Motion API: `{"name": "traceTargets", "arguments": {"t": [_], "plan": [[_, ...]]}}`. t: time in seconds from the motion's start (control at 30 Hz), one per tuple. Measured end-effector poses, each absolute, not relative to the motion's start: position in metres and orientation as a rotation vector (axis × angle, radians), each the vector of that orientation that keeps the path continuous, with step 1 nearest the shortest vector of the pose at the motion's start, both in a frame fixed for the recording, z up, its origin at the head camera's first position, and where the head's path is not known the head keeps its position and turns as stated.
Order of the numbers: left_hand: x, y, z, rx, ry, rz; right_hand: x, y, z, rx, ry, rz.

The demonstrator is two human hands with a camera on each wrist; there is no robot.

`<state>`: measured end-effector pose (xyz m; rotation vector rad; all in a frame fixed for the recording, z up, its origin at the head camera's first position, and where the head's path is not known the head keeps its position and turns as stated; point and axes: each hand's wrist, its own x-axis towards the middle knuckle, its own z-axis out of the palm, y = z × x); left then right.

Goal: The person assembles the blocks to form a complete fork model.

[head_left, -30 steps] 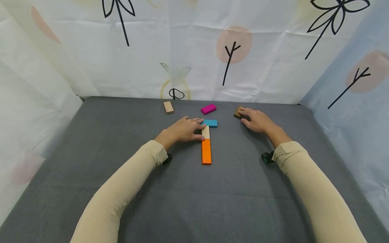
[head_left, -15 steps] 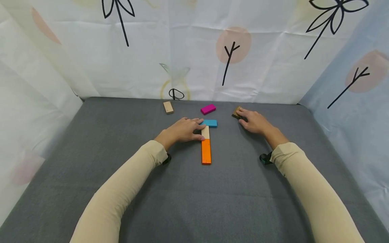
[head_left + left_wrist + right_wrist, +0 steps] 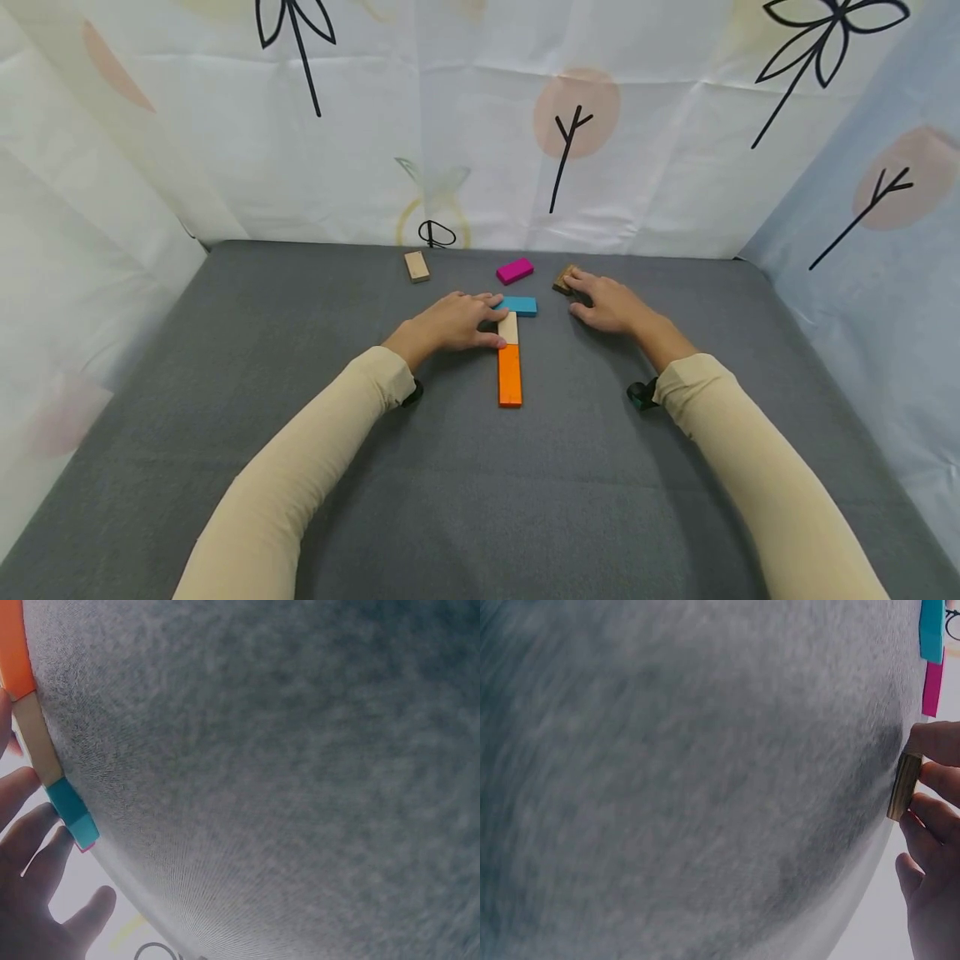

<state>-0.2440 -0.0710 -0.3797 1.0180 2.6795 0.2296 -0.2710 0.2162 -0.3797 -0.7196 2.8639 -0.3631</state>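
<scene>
Three flat blocks form a T-like shape on the grey cloth: an orange block, a pale wooden block in line behind it, and a blue block across the far end. My left hand rests on them from the left, fingers extended, thumb by the orange-wood joint and fingertips on the blue block. At the right, my right hand holds a dark brown wooden block between thumb and fingers, low over the cloth. The right wrist view shows that brown block edge-on at the fingertips.
A magenta block lies just behind the blue one. Farther left, a light wooden block sits near the cloth's back edge. White patterned curtains enclose the back and both sides of the grey table.
My right hand has moved left with the brown block, bringing it closer to the magenta and blue blocks. The left hand and the three joined blocks stay in place.
</scene>
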Motion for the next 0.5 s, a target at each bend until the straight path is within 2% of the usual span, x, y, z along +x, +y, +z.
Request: {"name": "traceTargets", "arguments": {"t": [0.5], "plan": [[-0.245,-0.07,-0.381,1.022,2.681,0.221,-0.271,0.195,-0.381,-0.735,2.84,-0.363]]}}
